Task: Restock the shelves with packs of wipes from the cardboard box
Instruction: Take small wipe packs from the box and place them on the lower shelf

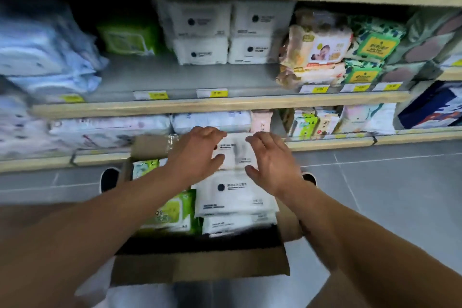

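Observation:
A cardboard box (pixel 200 266) stands open on the floor below me, in front of the shelves. Both my hands reach into its far end and hold one white pack of wipes (pixel 235 151) between them. My left hand (pixel 197 150) grips the pack's left side, fingers over the top edge and thumb below. My right hand (pixel 273 160) grips its right side the same way. More white packs (pixel 235 197) and green packs (pixel 170 212) lie in the box. Matching white packs (pixel 202 32) are stacked at the back of the middle shelf (pixel 190 77).
The middle shelf has bare grey space in front of the white packs, with a green pack (pixel 127 36) and blue packs (pixel 45 57) to the left and printed packs (pixel 317 52) to the right. The lower shelf (pixel 212 121) is packed. Grey floor tiles lie to the right.

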Motion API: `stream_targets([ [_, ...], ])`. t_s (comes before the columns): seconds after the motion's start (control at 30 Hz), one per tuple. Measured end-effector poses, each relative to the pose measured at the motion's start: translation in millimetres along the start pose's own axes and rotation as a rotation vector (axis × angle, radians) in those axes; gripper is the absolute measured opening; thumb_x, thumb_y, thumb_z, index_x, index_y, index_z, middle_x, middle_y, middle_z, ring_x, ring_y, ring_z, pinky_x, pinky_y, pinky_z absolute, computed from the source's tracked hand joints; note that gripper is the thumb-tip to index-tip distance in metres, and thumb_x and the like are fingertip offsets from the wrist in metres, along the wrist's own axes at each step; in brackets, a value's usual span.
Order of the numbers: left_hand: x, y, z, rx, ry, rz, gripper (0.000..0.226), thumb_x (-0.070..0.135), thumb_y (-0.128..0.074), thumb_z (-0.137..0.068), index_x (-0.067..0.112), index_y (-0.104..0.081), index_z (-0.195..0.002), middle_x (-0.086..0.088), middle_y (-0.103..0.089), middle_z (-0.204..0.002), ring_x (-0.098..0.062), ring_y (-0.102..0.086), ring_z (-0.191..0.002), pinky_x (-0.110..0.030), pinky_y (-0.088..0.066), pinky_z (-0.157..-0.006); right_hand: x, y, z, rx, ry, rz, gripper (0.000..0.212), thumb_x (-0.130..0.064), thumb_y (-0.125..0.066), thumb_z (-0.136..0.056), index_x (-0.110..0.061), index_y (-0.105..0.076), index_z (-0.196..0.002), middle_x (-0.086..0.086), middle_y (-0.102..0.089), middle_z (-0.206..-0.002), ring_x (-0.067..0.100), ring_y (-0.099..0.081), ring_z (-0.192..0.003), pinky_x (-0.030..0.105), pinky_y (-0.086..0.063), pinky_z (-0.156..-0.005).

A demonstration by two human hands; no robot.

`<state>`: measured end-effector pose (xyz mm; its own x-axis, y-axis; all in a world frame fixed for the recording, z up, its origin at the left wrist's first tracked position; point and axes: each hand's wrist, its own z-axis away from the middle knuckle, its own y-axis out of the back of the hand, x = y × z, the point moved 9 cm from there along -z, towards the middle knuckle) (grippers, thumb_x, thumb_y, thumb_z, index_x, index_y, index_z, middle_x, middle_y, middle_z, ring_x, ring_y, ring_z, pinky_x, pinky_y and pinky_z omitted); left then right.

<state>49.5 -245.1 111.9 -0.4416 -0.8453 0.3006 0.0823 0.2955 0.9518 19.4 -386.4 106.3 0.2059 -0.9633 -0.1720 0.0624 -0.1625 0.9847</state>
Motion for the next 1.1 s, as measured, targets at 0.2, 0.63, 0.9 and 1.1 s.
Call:
stream_targets([
  [0.2,-106,9,69,-0.05,0.141,-0.065,0.053,0.043,-0.05,-0.08,0.022,-0.054,-0.128,-0.006,-0.057,-0.131,-0.029,-0.051,-0.119,-0.043,-0.047,-0.095,-99,-24,-28,-0.079,0.178,0.012,0.061,-0.035,-0.06,-0.087,-0.014,-0.039,-0.141,0.007,-0.037,-0.143,0.028,-0.031,-0.134,0.036,-0.029,-0.109],
  [0.63,-242,-45,101,-0.173,0.253,-0.021,0.054,0.025,-0.064,-0.077,0.018,-0.054,-0.13,-0.009,-0.054,-0.134,-0.035,-0.052,-0.116,-0.043,-0.045,-0.095,-192,-139,-92,-0.391,0.24,0.121,0.064,-0.032,-0.059,-0.086,-0.018,-0.032,-0.142,0.006,-0.03,-0.146,0.028,-0.031,-0.133,0.037,-0.03,-0.11],
  [0.9,-269,-101,70,-0.24,0.213,-0.031,0.054,0.03,-0.061,-0.078,0.02,-0.049,-0.13,-0.002,-0.051,-0.132,-0.029,-0.046,-0.123,-0.043,-0.036,-0.103,-191,-201,-128,-0.517,0.141,0.196,0.063,-0.028,-0.061,-0.084,-0.02,-0.031,-0.139,0.004,-0.027,-0.148,0.027,-0.026,-0.137,0.045,-0.03,-0.11],
  [1.1,-287,-128,62,-0.26,0.224,-0.058,0.054,0.029,-0.061,-0.075,0.02,-0.05,-0.127,-0.002,-0.052,-0.13,-0.028,-0.047,-0.123,-0.042,-0.033,-0.104,-189,-228,-144,-0.514,0.112,0.245,0.072,-0.021,-0.065,-0.083,-0.016,-0.026,-0.142,0.007,-0.029,-0.146,0.03,-0.029,-0.133,0.042,-0.033,-0.104],
])
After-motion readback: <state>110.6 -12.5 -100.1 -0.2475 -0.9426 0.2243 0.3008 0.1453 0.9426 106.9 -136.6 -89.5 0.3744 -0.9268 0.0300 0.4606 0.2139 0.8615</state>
